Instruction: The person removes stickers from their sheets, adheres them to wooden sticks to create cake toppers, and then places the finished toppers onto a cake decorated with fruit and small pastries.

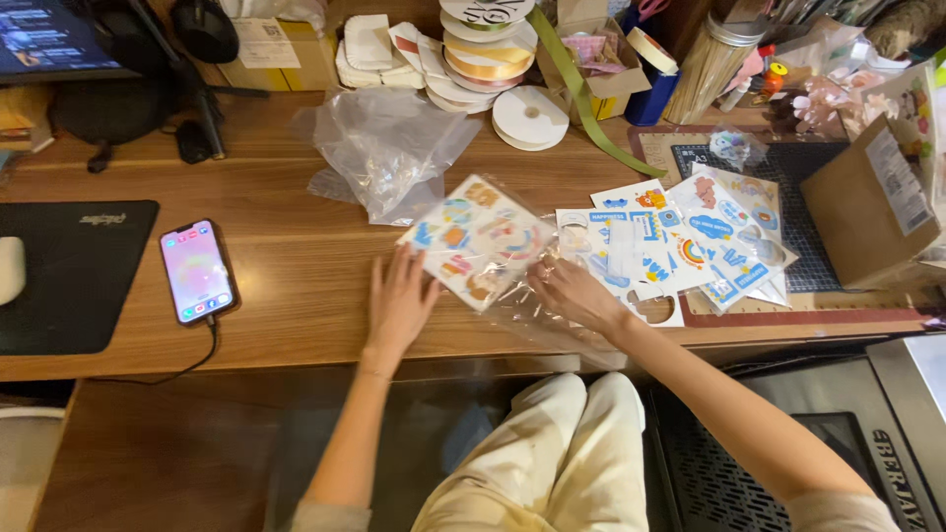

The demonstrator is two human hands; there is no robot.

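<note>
My left hand (pixel 399 300) covering the sticker sheet's (pixel 481 239) near corner, monitor (pixel 54 37) cut off top left, cardboard box (pixel 872 197) clipped at right edge, sticker designs too small for me to read

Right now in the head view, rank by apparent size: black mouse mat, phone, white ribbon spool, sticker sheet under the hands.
1. Black mouse mat, though partly cut off.
2. Sticker sheet.
3. Phone.
4. White ribbon spool, farther away, so less sure.

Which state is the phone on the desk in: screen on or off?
On. The phone lies face up, its screen lit pink with icons showing, and a cable is plugged into its bottom end.
</note>
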